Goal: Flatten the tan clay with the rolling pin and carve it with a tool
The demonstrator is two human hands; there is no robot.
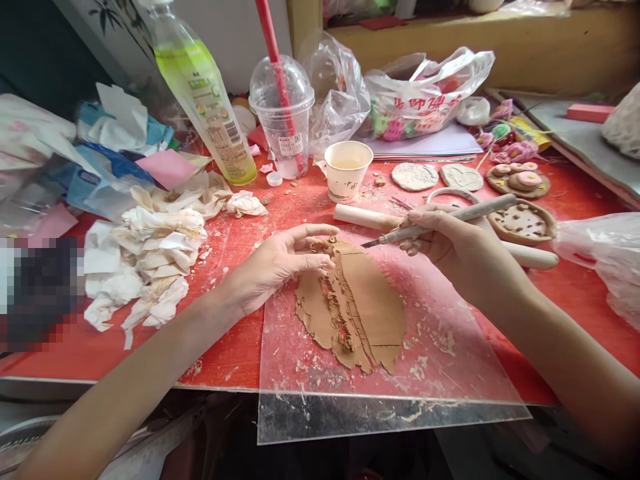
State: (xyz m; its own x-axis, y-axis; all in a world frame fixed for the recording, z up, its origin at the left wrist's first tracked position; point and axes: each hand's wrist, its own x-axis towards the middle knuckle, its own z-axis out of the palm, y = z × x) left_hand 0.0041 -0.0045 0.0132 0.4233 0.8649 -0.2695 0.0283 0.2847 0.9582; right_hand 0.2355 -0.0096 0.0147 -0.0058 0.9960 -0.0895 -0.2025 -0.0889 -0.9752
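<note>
Loosely curved, the left hand (pixel 283 259) gapes by the clay slab (pixel 376 290), while the right hand (pixel 447 233) pinches a slanted knife (pixel 483 208).

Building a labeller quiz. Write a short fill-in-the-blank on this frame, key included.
1. The grey tool is held in the person's ____.
2. The colour of the clay slab is ____.
3. The straw in the domed cup is ____.
4. The clear sheet overhangs the near edge of the red ____.

Missing words: right hand; brown; red; table.
</note>
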